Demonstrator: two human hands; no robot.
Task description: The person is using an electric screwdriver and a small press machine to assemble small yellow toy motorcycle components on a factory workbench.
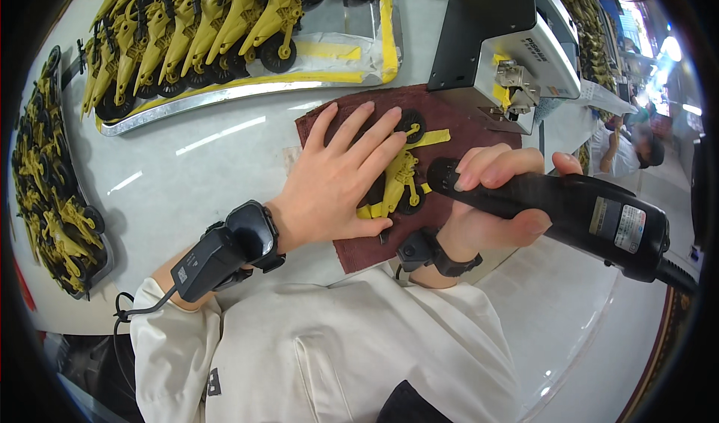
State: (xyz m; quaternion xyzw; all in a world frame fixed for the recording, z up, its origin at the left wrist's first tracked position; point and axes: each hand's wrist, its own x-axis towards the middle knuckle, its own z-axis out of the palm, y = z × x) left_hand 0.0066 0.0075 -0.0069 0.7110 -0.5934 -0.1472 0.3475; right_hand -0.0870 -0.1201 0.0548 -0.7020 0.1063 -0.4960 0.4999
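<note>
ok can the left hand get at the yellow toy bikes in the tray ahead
Probably yes: the left hand is open, partly over one yellow toy bike, and nothing visible blocks its way forward to the tray.

Light is streaking the glossy tabletop [247, 161]. Lights [672, 48] are glaring beyond its right edge; fisheye distortion is bending its outline.

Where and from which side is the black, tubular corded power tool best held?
Probably by the slim front barrel of the black, tubular corded power tool, from the person's right: it narrows ahead of the thick rear, where the black cable exits, and its nose points left. The right grip wraps there.
</note>
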